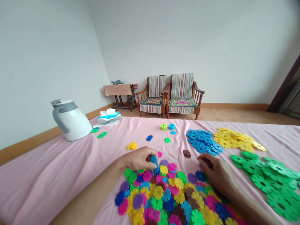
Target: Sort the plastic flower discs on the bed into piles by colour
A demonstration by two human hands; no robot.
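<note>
My left hand [143,157] is closed around a small stack of blue notched discs [153,160], pinched between thumb and fingers. It hovers over the far left edge of a mixed pile of colored notched discs [157,192]. My right hand [212,170] is at the pile's right side, fingers loosely bent and a little apart, with nothing visible in them. Near its fingertips lie a few brown discs [187,153] and a dark blue disc [200,175]. Beyond it are sorted heaps of blue discs [203,141], yellow discs [236,139] and green discs [269,175].
A lime green stack [163,126] and a blue stack [172,126] stand at the back of the pink cloth [77,168]. Several loose discs lie around. A white jug [71,120] and a tissue box [109,118] are on the left. Two wooden chairs [182,90] stand beyond.
</note>
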